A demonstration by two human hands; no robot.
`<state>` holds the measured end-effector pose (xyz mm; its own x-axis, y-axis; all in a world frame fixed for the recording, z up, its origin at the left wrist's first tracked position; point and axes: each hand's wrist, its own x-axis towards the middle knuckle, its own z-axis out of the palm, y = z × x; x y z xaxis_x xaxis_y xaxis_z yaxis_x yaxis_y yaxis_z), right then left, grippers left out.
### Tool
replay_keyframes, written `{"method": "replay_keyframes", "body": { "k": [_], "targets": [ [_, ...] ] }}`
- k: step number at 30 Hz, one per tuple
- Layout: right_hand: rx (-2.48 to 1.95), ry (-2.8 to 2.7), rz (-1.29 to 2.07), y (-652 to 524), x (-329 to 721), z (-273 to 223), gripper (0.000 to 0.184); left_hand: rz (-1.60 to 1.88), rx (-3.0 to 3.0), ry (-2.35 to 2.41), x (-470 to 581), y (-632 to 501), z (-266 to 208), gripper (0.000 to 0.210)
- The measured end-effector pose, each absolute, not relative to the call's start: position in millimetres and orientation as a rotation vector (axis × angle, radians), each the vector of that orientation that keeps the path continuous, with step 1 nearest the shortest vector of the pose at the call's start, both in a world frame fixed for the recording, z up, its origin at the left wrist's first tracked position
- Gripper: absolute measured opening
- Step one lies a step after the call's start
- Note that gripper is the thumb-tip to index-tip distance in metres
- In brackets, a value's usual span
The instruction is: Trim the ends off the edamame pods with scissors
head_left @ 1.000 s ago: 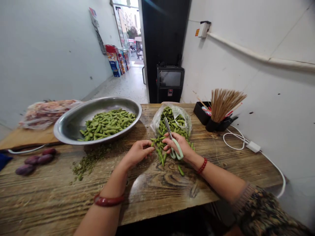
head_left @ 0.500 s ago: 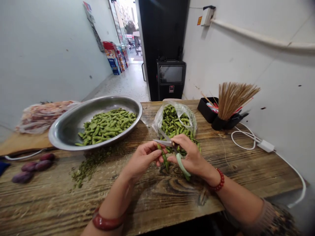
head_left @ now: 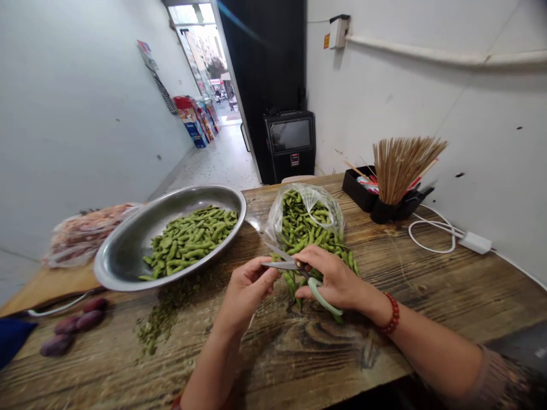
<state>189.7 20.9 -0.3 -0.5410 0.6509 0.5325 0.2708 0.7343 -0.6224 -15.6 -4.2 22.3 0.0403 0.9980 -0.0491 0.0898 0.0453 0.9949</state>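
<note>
My right hand (head_left: 331, 276) is closed around scissors (head_left: 314, 287) with pale green handles, their blades apart and pointing left. Against the lower blade, the fingertips of my left hand (head_left: 252, 287) are pinched together. Half a second ago a green edamame pod showed in that pinch; now the fingers hide it. Just beyond my right hand, a clear plastic bag (head_left: 337, 205) lies open, with edamame pods (head_left: 305, 230) in it and spilling toward me. More pods (head_left: 192, 239) fill part of a wide metal basin (head_left: 122, 259) on the left.
Small green trimmings (head_left: 158, 324) lie below the basin. Several purple-red oval fruits (head_left: 79, 322) and a bag of raw meat (head_left: 85, 233) are at the left. On the right stand a bundle of wooden skewers (head_left: 399, 173), a black box (head_left: 356, 193) and a white cable (head_left: 431, 247).
The camera view has shifted, so the table contents sit lower. My left fingertips are now against the lower scissor blade, and the pod is hidden. The scissors stay in my right hand.
</note>
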Motion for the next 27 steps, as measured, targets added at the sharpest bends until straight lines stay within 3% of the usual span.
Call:
{"method": "replay_keyframes", "body": {
  "k": [8,27],
  "targets": [
    [-0.683,-2.199,0.621,21.3,190.6,1.8,0.061,1.032,1.493,1.230,-15.2,-4.3,22.3,0.020],
    [-0.714,-2.225,0.610,19.9,192.1,5.4,0.060,1.119,1.436,1.218,-16.5,-4.2,20.9,0.021]
  ]
}}
